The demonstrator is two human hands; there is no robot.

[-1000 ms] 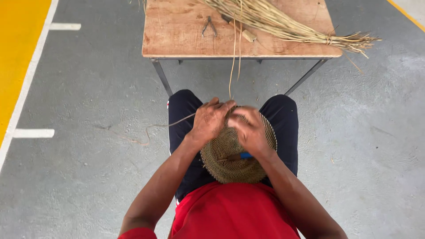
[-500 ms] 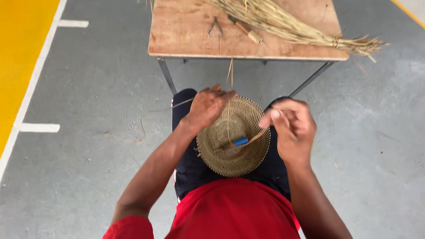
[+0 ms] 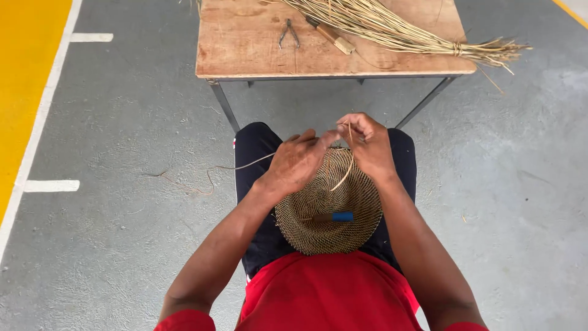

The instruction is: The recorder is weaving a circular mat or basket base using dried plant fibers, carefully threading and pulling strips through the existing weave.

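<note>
The round, flat woven disc of tan and dark straw (image 3: 327, 205) lies on the person's lap, its far rim directly under both hands. The left hand (image 3: 294, 162) rests palm-down on the far-left rim, fingers curled over the weave. The right hand (image 3: 367, 144) is closed in a pinch on a thin pale straw strand (image 3: 346, 168), which runs from the fingers near and left across the disc. A small blue-tipped tool (image 3: 334, 217) lies on the disc's centre. Beyond the knees, a wooden table (image 3: 245, 43) carries a straw bundle (image 3: 392, 27) and pliers (image 3: 288, 32).
</note>
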